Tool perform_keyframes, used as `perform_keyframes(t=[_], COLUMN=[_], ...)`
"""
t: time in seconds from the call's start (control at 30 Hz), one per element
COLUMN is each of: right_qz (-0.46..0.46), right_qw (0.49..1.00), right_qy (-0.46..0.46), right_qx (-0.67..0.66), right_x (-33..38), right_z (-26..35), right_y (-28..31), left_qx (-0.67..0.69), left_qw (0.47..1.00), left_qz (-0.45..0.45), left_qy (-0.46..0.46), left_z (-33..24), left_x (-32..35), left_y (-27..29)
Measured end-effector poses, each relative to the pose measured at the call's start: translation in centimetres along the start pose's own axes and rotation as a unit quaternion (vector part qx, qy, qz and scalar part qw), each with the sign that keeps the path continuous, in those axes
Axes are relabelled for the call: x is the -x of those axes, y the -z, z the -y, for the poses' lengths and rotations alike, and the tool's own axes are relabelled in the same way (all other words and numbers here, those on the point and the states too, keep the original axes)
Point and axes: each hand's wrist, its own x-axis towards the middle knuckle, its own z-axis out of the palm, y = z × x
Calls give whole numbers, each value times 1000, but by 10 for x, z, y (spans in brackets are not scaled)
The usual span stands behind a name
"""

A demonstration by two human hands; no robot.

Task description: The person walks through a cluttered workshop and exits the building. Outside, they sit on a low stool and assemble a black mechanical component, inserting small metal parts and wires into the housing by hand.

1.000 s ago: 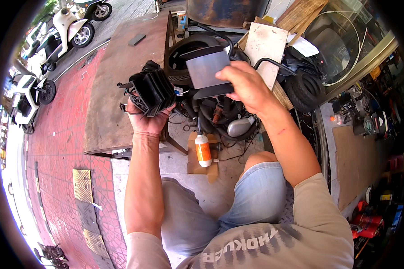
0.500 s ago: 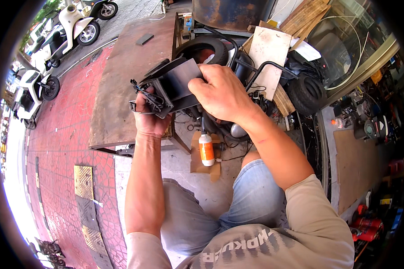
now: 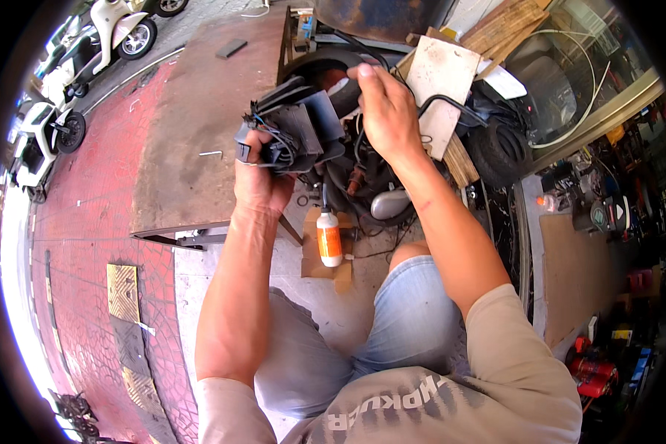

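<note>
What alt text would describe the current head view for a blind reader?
A person's left hand grips a black boxlike part with wires; the right hand hovers beside it. Below, a white bottle rests on cardboard; a brown tabletop is at left.

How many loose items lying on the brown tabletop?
2: dark flat block toward the far end; thin bent rod, closer in. The left hand and the black casing it holds may hide more.

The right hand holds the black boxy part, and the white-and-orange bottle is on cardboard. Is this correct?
No: the head view shows the left hand holding the black boxy part; the bottle is on cardboard.
</note>
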Motion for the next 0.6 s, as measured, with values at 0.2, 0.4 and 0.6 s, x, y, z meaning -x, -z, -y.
perform_keyframes(t=[0.2,0.4,0.6], right_qz=[-1,65,233], right_qw=[994,995,929], right_qy=[86,-32,-152], right_qx=[66,-72,244], right_x=[2,-34,-12], right_z=[-1,-85,-215], right_y=[-57,-24,-69], left_qx=[-65,-40,-89], left_qw=[997,982,961], left_qz=[-28,-90,-129], left_qy=[-16,-159,-229], left_z=[1,-30,-53], left_x=[2,-5,-14], left_y=[-2,7,60])
